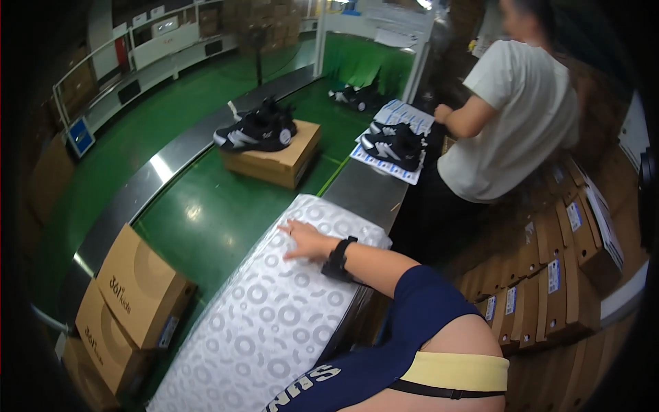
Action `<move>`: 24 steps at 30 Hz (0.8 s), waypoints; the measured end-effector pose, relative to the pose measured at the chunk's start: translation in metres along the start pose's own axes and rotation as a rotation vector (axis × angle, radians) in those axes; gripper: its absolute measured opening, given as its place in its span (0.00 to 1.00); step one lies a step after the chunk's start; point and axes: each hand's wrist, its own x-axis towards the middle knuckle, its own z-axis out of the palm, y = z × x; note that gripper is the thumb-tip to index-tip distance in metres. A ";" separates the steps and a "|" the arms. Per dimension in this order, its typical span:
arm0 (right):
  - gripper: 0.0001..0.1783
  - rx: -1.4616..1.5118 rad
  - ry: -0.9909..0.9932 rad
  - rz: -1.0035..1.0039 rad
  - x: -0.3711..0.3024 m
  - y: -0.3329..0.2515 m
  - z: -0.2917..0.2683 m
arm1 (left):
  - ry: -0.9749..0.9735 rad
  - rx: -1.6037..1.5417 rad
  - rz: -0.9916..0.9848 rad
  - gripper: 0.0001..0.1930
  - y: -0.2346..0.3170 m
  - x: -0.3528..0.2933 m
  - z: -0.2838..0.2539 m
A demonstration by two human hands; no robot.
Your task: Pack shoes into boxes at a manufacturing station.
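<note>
My right hand (pixel 307 242), with a black band (pixel 338 259) on its wrist, reaches in from the right. It rests palm down near the far end of a large stack of white wrapping paper (pixel 264 312) printed with grey rings and dashes. The fingers are spread and hold nothing. The paper lies lengthwise toward me, partly over the edge of the green surface. My left hand is not in view. Beyond my right hand, a pair of black sneakers (pixel 255 130) with silver stripes sits on a brown shoe box (pixel 273 161).
Another pair of black sneakers (pixel 392 145) lies on printed label sheets (pixel 384 163). A co-worker (pixel 522 117) in a light T-shirt stands at the right. Brown shoe boxes (pixel 141 288) lean at the left; rows of boxes (pixel 549 302) fill the right. A metal rail (pixel 158 168) borders the green surface.
</note>
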 end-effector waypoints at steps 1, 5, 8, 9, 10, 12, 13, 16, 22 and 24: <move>0.50 -0.106 -0.075 0.004 -0.013 -0.010 -0.002 | -0.013 0.023 0.022 0.23 0.004 0.006 -0.002; 0.49 -0.257 -0.155 0.007 -0.049 -0.013 -0.003 | -0.079 0.094 0.086 0.23 0.016 0.031 -0.004; 0.49 -0.235 -0.117 0.007 -0.050 -0.003 -0.001 | -0.109 0.119 0.103 0.22 0.019 0.041 -0.002; 0.49 -0.238 -0.121 0.012 -0.050 -0.003 -0.001 | -0.117 0.125 0.108 0.22 0.018 0.044 -0.002; 0.49 -0.230 -0.121 0.013 -0.050 -0.004 -0.001 | -0.125 0.129 0.114 0.22 0.017 0.047 -0.001; 0.49 -0.233 -0.124 0.012 -0.047 -0.004 -0.002 | -0.137 0.133 0.133 0.22 0.017 0.053 0.002; 0.50 -0.237 -0.133 0.012 -0.046 -0.005 -0.002 | -0.142 0.134 0.144 0.22 0.017 0.057 0.004; 0.50 -0.243 -0.136 0.017 -0.046 -0.007 -0.001 | -0.154 0.141 0.173 0.21 0.013 0.063 0.007; 0.50 -0.238 -0.111 0.021 -0.047 -0.007 0.002 | -0.169 0.165 0.231 0.21 0.008 0.074 0.012; 0.50 -0.241 -0.116 0.017 -0.047 -0.007 0.002 | -0.173 0.167 0.246 0.20 0.007 0.078 0.016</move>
